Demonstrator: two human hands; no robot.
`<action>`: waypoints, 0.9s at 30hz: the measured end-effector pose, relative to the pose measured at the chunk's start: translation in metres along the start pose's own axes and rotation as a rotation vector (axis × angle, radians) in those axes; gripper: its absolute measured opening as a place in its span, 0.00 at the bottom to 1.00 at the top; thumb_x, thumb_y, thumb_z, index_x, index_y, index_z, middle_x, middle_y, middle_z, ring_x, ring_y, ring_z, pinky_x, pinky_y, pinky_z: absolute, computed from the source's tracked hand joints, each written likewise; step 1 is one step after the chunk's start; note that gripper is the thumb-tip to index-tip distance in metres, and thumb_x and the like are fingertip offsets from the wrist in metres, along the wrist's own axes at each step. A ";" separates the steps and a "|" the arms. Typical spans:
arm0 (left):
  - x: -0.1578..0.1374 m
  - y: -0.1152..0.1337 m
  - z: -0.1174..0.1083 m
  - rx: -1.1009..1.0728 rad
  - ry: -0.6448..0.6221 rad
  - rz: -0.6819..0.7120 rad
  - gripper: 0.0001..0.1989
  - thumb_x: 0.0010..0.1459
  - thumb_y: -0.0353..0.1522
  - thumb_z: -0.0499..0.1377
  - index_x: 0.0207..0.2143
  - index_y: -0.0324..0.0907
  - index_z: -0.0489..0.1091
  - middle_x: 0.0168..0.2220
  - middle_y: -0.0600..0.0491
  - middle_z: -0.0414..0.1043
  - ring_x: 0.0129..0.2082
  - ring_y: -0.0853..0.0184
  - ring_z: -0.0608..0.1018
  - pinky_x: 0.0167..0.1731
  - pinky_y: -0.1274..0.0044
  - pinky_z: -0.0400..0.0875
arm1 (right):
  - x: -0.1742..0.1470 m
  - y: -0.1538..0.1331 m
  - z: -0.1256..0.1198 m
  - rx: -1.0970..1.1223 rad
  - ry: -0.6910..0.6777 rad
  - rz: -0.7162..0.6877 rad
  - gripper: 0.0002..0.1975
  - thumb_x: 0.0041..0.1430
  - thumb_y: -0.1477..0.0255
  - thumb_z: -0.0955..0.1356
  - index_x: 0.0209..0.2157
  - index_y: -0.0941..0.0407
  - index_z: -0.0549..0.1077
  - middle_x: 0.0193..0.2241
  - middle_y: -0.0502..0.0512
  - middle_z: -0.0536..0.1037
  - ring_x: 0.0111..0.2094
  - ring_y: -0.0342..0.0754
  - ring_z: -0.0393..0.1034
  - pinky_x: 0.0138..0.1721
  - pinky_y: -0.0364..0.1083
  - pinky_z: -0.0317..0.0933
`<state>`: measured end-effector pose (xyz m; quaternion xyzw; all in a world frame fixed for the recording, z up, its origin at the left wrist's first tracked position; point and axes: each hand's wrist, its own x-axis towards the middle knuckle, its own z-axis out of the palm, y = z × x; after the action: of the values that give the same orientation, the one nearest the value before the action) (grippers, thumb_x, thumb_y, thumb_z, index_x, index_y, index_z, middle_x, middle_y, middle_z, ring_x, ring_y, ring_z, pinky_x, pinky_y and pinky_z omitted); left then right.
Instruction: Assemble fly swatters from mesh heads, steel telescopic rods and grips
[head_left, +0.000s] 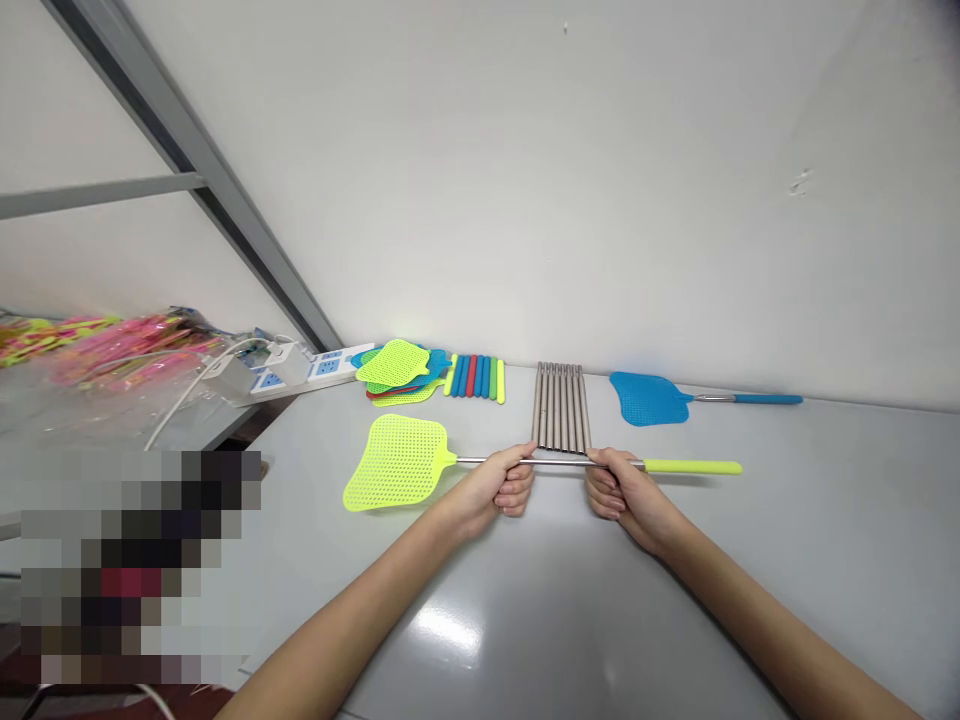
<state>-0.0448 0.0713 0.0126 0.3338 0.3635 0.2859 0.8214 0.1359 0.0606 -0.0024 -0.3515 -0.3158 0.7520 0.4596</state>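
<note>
Both hands grip one yellow-green fly swatter, held level above the grey table. My left hand is closed around its thin metal rod on the side of the perforated head. Further right, my right hand is closed on the same rod, close to the yellow-green handle. Bare rod shows between the two fists. Just beyond them lies a row of metal tubes. A blue fly swatter with a blue handle rests to the right, near the wall.
Swatter heads lie stacked at the back left, beside a row of coloured handles. A power strip with plugged-in adapters and a white cable sits further left. Bagged colourful items lie beyond. The wall borders the table's back.
</note>
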 end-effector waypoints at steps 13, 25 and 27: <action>-0.001 -0.003 0.012 0.057 -0.005 0.102 0.19 0.54 0.41 0.50 0.17 0.40 0.50 0.14 0.63 0.46 0.11 0.79 0.50 0.16 0.81 0.47 | -0.001 -0.007 -0.005 0.138 -0.113 0.111 0.19 0.53 0.67 0.61 0.13 0.56 0.52 0.11 0.42 0.48 0.13 0.37 0.40 0.14 0.38 0.44; -0.003 -0.017 0.023 0.276 -0.020 0.201 0.19 0.52 0.42 0.52 0.16 0.37 0.60 0.10 0.61 0.52 0.11 0.78 0.54 0.13 0.81 0.45 | -0.018 -0.002 0.023 -0.050 -0.325 0.299 0.19 0.56 0.62 0.59 0.17 0.59 0.63 0.10 0.43 0.54 0.12 0.36 0.45 0.15 0.38 0.43; -0.004 -0.020 0.024 0.294 -0.031 0.195 0.22 0.53 0.43 0.50 0.14 0.38 0.58 0.09 0.60 0.52 0.10 0.78 0.55 0.13 0.81 0.45 | -0.023 -0.001 0.024 -0.073 -0.319 0.287 0.20 0.56 0.62 0.58 0.16 0.59 0.63 0.10 0.43 0.55 0.12 0.36 0.45 0.15 0.38 0.43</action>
<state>-0.0238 0.0479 0.0119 0.4882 0.3545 0.3030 0.7376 0.1243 0.0362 0.0169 -0.2858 -0.3582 0.8439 0.2789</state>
